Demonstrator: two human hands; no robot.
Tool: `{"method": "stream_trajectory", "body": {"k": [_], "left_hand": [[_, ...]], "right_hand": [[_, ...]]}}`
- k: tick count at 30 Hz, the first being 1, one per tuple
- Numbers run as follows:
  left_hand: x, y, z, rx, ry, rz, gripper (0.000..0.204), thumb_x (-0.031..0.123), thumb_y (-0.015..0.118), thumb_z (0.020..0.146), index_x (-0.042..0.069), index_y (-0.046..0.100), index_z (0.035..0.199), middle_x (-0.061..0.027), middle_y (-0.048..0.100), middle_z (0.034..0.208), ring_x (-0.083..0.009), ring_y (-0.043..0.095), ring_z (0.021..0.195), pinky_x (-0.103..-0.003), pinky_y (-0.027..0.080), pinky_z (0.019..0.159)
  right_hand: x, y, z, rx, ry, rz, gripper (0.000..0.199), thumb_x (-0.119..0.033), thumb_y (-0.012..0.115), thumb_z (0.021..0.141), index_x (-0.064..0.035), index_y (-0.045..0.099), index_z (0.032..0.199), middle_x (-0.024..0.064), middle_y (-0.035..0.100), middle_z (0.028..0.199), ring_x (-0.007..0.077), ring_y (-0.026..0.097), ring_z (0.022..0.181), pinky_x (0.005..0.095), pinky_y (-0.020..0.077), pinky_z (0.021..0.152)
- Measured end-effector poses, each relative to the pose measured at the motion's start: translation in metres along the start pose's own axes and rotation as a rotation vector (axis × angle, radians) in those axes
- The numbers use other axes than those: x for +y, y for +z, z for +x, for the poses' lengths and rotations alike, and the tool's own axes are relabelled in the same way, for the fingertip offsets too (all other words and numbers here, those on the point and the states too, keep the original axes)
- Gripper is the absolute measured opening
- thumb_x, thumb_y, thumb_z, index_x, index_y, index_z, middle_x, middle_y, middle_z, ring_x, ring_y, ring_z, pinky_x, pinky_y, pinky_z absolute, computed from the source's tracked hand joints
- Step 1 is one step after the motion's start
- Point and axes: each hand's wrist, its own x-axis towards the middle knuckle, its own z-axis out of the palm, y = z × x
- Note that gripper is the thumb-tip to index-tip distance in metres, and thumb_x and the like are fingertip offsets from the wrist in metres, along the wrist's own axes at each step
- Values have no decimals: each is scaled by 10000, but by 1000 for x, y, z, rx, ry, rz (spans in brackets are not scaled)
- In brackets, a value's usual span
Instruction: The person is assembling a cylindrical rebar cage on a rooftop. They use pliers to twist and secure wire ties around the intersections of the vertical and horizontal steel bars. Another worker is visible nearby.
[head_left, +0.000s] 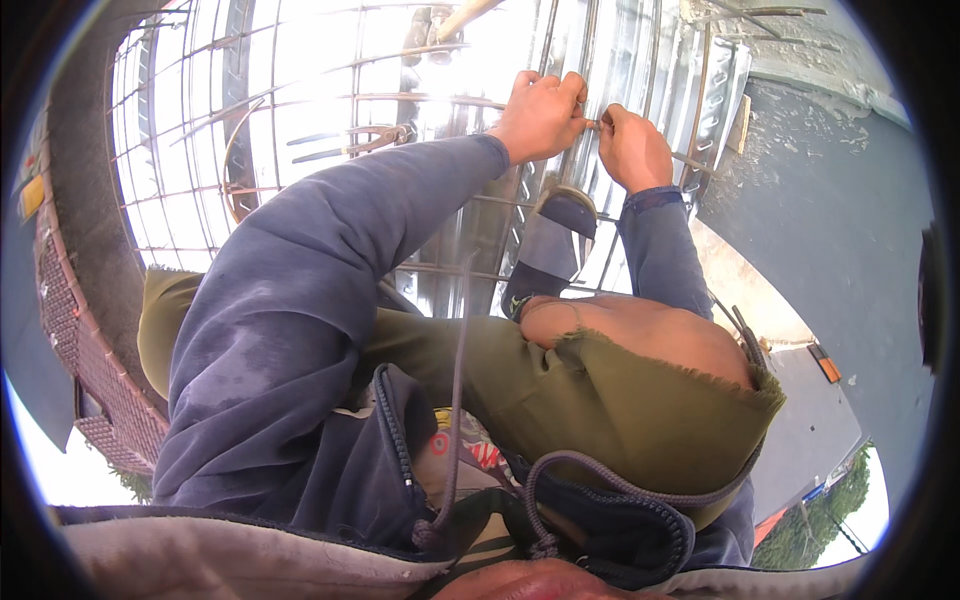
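**Both hands at a rebar crossing**

The person crouches on a grid of steel bars (pixel 420 100) laid over shiny corrugated metal decking (pixel 620 60). The left hand (pixel 541 113) curls its fingers over a bar far ahead, knuckles up. Just to its right, the right hand (pixel 632 148) pinches a thin tie wire (pixel 594 124) between closed fingertips; the wire spans the small gap between the two hands. A pair of pincers (pixel 350 143) lies on the grid, off to the left. Nearer, a shoe (pixel 570 212) rests on the bars.
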Motion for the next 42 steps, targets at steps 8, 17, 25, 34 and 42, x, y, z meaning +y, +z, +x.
{"method": "stream_trajectory", "body": {"k": [8,17,25,34,42], "left_hand": [[3,-16,29,-298,-22,99,308,265,732,935,116,603,1172,-25,784,893,-264,712,998,-485,397,1027],[-14,-96,25,-259,171,267,236,259,666,1025,93,650,1191,-111,754,972,-330,711,971,-462,568,883],[-45,-184,-84,-796,299,800,427,327,719,1014,122,584,1364,-97,648,1214,-251,658,1147,-413,573,985],[-90,-183,-108,-691,271,758,373,144,595,1066,102,525,1430,-112,634,1135,-273,669,1124,-418,570,994],[-10,-208,-51,-286,237,199,352,183,615,1072,82,565,1406,-162,678,1208,-338,710,1055,-459,596,914]], "right_hand": [[-33,29,-37,88,36,207,147,-130,609,953,-29,679,1032,220,739,959,444,715,884,543,564,789],[-24,-1,30,-50,-20,86,142,-185,645,987,-56,685,1031,205,756,950,437,715,925,526,559,813],[-10,5,-31,-28,132,73,146,-180,587,1020,-62,656,1072,210,750,880,432,727,877,532,554,768],[-11,4,-100,-133,395,661,201,-173,617,1039,-15,653,1157,171,732,937,364,712,882,455,545,802],[-60,-34,-84,92,-130,634,429,-265,781,959,-27,613,1273,169,662,1304,382,634,1247,468,515,1070]]}}
